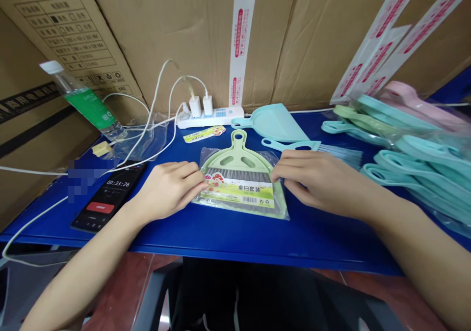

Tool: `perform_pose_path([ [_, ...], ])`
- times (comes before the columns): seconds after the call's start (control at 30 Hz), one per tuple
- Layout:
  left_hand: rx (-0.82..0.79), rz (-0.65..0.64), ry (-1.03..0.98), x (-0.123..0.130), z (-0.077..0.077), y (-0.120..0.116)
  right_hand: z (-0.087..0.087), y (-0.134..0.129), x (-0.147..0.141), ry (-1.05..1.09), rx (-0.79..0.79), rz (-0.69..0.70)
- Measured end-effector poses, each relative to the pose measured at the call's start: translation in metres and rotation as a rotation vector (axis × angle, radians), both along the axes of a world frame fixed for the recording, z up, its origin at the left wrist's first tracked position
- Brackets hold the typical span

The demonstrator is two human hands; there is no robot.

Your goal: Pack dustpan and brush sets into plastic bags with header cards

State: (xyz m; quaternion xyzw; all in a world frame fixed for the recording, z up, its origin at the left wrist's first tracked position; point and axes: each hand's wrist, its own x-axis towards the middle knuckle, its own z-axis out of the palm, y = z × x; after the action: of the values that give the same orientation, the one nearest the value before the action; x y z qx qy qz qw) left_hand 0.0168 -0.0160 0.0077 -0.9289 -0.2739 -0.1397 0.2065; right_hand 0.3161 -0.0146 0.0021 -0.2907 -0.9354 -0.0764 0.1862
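A green dustpan and brush set (239, 161) lies flat on the blue table in a clear plastic bag (257, 212), with a printed label card (239, 192) across the brush bristles. My left hand (174, 186) is closed at the bag's left edge, thumb and fingers pinched on the plastic. On the opposite side, my right hand (312, 179) has its fingers curled onto the bag's right edge. Behind that hand lie a loose light-blue dustpan (275, 122) and a light-blue brush (338, 154), its handle partly hidden.
Several bagged blue, green and pink sets (423, 159) are heaped at the right. A power strip (221, 117) with chargers and white cables stands at the back, near a loose label card (203, 134). At left are a phone (110, 193) and a tilted bottle (90, 107). Cardboard boxes (191, 31) wall the back.
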Motion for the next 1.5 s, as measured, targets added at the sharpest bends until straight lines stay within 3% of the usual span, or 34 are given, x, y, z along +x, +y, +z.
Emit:
perform_pose_path([
  [1.5, 0.011, -0.007, 0.009, 0.0013, -0.0008, 0.0005, -0.0008, -0.0009, -0.0003, -0.011, 0.013, 0.010],
])
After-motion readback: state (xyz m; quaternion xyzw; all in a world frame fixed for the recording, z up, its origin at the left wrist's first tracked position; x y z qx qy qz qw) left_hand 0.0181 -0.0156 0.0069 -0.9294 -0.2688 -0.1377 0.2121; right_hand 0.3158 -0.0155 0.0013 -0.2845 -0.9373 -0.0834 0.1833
